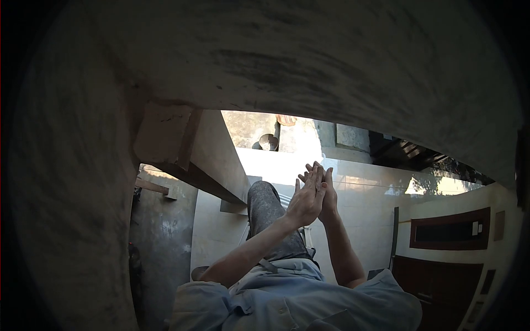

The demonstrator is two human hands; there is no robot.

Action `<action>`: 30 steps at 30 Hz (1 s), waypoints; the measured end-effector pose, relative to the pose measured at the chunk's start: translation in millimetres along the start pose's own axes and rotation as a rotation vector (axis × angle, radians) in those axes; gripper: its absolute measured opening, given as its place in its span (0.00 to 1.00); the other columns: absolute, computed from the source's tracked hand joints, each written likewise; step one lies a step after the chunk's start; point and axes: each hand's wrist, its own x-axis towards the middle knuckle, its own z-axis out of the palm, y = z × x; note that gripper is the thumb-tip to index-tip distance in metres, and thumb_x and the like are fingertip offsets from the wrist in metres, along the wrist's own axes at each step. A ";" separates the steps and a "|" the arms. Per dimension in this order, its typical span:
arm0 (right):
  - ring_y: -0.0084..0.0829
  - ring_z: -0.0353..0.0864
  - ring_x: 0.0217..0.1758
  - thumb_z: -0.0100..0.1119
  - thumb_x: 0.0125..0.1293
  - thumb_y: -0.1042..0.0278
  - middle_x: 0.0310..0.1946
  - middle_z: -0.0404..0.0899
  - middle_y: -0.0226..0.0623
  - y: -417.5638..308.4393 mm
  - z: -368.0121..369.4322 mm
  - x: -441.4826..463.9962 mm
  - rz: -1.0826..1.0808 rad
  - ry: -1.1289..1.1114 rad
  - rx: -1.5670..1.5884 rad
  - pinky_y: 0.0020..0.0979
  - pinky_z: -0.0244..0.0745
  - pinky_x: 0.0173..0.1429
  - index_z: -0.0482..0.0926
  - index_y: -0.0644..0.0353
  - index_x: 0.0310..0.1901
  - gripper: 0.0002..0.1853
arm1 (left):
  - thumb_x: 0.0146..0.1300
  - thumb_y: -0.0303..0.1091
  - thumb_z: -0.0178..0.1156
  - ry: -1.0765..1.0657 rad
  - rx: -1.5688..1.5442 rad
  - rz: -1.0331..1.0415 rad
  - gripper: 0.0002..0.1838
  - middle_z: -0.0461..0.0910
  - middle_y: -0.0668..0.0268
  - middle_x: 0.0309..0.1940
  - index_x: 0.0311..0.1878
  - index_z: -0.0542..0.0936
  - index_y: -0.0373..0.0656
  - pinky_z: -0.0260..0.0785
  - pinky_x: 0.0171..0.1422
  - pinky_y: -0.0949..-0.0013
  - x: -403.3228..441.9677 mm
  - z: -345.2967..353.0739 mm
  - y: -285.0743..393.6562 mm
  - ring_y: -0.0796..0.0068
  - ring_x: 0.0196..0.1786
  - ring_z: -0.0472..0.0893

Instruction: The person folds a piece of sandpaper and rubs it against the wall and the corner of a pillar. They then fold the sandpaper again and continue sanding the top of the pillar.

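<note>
Palm to palm in front of my body, my left hand (305, 203) and my right hand (329, 199) press against each other. The fingers of both are stretched out, and pale smudges show on them. No tool is visible in either hand, though the space between the palms is hidden. Below the hands is my bent leg in grey, stained trousers (269, 207). White rails (285, 199) show partly beside the knee.
A rough grey plastered surface (309, 60) spans overhead, close to me. At left a beam (215, 149) juts out. Far below lie pale floor tiles (359, 220), a bucket (269, 142) on the ground and a dark brown door (436, 287).
</note>
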 end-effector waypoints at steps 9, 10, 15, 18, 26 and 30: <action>0.43 0.71 0.67 0.23 0.79 0.40 0.64 0.70 0.55 10.1 -8.1 2.9 -0.119 0.014 -0.259 0.38 0.68 0.68 0.59 0.71 0.70 0.38 | 0.77 0.52 0.25 -0.026 0.005 0.076 0.36 0.46 0.44 0.77 0.78 0.42 0.35 0.27 0.79 0.39 0.4 -6.5 -7.6 0.45 0.80 0.43; 0.42 0.73 0.65 0.24 0.79 0.40 0.62 0.72 0.55 8.5 -7.3 0.2 -0.128 0.028 -0.340 0.38 0.69 0.67 0.61 0.71 0.69 0.38 | 0.78 0.52 0.25 -0.020 -0.004 0.099 0.35 0.46 0.43 0.77 0.78 0.42 0.35 0.27 0.79 0.39 -0.2 -5.6 -12.6 0.45 0.80 0.43; 0.13 0.62 0.12 0.44 0.78 0.51 0.21 0.70 0.25 2.3 4.0 -1.5 0.079 0.035 -0.075 0.18 0.56 0.13 0.72 0.62 0.53 0.20 | 0.78 0.49 0.40 0.143 -0.312 0.044 0.29 0.76 0.46 0.54 0.66 0.66 0.31 0.62 0.66 0.50 1.3 -16.3 -29.1 0.53 0.60 0.74; 0.13 0.62 0.12 0.49 0.77 0.54 0.21 0.71 0.26 2.6 -2.0 5.9 0.117 -0.092 0.045 0.18 0.54 0.12 0.72 0.61 0.55 0.18 | 0.76 0.46 0.51 0.200 -0.823 -0.072 0.20 0.79 0.69 0.24 0.45 0.79 0.35 0.72 0.27 0.81 1.4 -17.2 -32.9 0.84 0.23 0.77; 0.09 0.62 0.19 0.64 0.68 0.66 0.28 0.70 0.23 6.7 -8.4 9.9 0.049 -0.035 0.077 0.15 0.53 0.17 0.67 0.64 0.66 0.28 | 0.72 0.37 0.59 0.320 -1.237 -0.320 0.13 0.85 0.66 0.38 0.49 0.81 0.37 0.77 0.43 0.77 0.0 -40.0 -40.2 0.81 0.38 0.84; 0.08 0.61 0.22 0.62 0.69 0.70 0.32 0.72 0.21 3.9 -8.3 6.3 0.041 -0.027 -0.058 0.13 0.53 0.18 0.66 0.61 0.67 0.27 | 0.71 0.37 0.60 0.195 -1.309 -0.353 0.15 0.84 0.63 0.46 0.53 0.79 0.36 0.78 0.51 0.75 -5.4 -43.9 -49.0 0.80 0.46 0.83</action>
